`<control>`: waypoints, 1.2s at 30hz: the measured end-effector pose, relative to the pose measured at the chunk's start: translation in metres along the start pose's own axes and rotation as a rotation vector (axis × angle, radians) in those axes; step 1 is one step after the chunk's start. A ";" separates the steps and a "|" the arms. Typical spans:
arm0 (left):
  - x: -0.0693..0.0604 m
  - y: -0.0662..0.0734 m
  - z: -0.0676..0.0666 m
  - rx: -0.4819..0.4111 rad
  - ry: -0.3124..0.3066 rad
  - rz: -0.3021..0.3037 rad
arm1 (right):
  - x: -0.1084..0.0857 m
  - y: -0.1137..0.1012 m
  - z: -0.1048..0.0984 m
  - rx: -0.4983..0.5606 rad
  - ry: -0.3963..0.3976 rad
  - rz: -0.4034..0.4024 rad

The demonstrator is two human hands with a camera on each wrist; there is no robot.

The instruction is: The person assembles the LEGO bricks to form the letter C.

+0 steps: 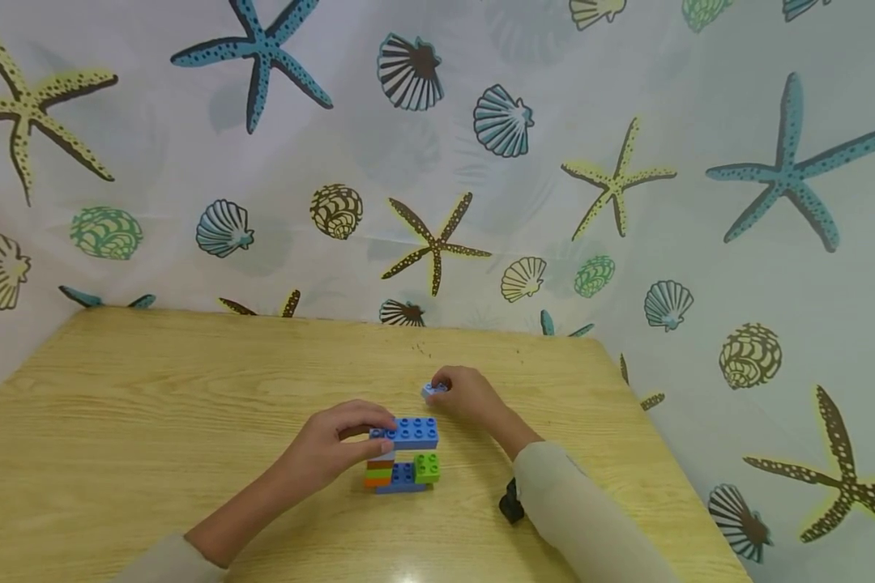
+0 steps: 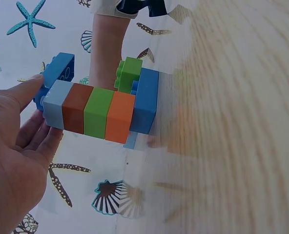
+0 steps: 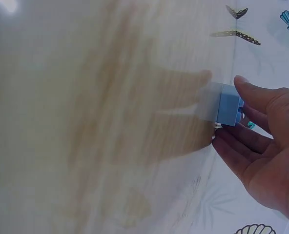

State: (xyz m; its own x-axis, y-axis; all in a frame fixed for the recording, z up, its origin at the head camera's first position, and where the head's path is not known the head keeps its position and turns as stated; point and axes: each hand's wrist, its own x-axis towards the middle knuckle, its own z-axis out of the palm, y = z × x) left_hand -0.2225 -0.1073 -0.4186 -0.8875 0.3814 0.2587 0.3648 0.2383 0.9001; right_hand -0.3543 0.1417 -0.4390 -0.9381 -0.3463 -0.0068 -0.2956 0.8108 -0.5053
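A structure of toy building bricks stands on the wooden table. My left hand (image 1: 328, 441) grips it by the left end of the long blue top brick (image 1: 417, 434), thumb on one side and fingers on the other. Under that end runs a column of light blue, brown (image 2: 77, 108), green (image 2: 98, 113) and orange (image 2: 120, 117) bricks, down to a blue base brick (image 2: 146, 100). A bright green brick (image 1: 427, 467) sits on the base's right end. Farther back, my right hand (image 1: 470, 395) pinches a small light blue brick (image 3: 228, 105) at the table surface.
The wood-grained table (image 1: 153, 389) reaches back to a white curtain (image 1: 452, 162) printed with starfish and shells, which also hangs along the right side. A black object (image 1: 511, 504) shows beside the right sleeve.
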 end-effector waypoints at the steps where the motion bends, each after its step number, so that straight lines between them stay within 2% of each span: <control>1: -0.001 0.001 0.000 0.007 0.002 0.003 | 0.001 0.000 0.001 -0.024 0.001 -0.004; 5: -0.002 0.002 0.001 0.029 0.015 0.011 | 0.002 -0.002 0.004 -0.098 0.013 -0.030; 10: -0.002 0.003 0.003 0.028 0.029 0.004 | -0.001 -0.001 0.004 -0.072 0.007 -0.059; 16: -0.002 0.004 0.005 0.026 0.036 0.007 | -0.013 -0.001 -0.003 0.043 0.017 -0.082; 22: -0.002 0.003 0.005 0.038 0.043 0.018 | -0.036 -0.004 -0.012 0.210 0.034 -0.142; 28: -0.002 0.002 0.005 0.044 0.043 0.024 | -0.064 -0.003 -0.023 0.291 0.039 -0.208; 36: -0.001 0.002 0.006 0.043 0.045 0.033 | -0.093 0.000 -0.027 0.402 0.007 -0.231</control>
State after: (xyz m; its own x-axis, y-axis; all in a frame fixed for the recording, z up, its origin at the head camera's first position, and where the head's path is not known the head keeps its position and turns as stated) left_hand -0.2189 -0.1020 -0.4195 -0.8863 0.3491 0.3043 0.4047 0.2644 0.8754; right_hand -0.2717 0.1874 -0.4151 -0.8573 -0.4923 0.1507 -0.4053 0.4648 -0.7872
